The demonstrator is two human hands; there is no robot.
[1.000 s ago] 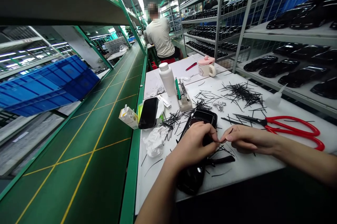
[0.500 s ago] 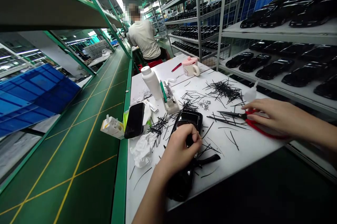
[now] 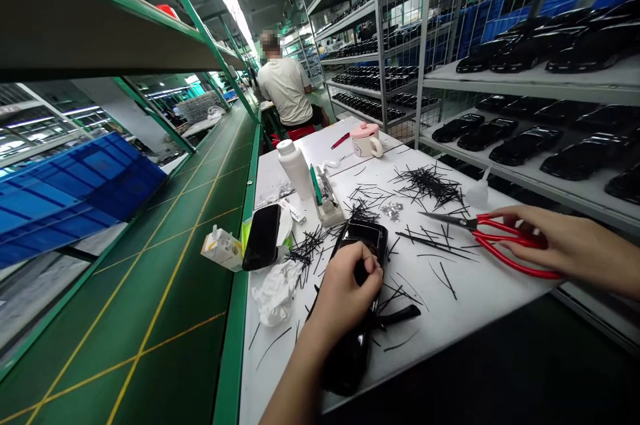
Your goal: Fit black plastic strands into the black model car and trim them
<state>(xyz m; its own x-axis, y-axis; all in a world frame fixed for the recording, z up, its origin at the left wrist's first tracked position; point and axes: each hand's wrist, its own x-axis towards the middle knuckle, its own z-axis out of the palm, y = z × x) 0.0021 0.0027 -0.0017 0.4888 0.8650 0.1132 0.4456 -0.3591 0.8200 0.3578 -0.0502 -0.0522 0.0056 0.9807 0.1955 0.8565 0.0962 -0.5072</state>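
A glossy black model car lies lengthwise at the table's near side. My left hand is closed over its middle, thumb and fingers pinched together; whatever sits between them is hidden. Beside that hand, a black strip-like piece sticks out to the right of the car. At the right, my right hand has its fingers curled about the red handles of a pair of scissors. The scissors lie low at the table, their dark blades close together and pointing left. Thin black strips lie scattered near the blades.
A white bottle, a stand with a green pen, a lidded mug and a phone stand around the table. Crumpled tissue lies left. A green conveyor runs alongside; racks of black cars stand right. Ahead sits a person.
My right hand has drawn back to the right along the scissors, from near the pivot to the handles. My left hand stays pinched over the car. The view has shifted slightly.
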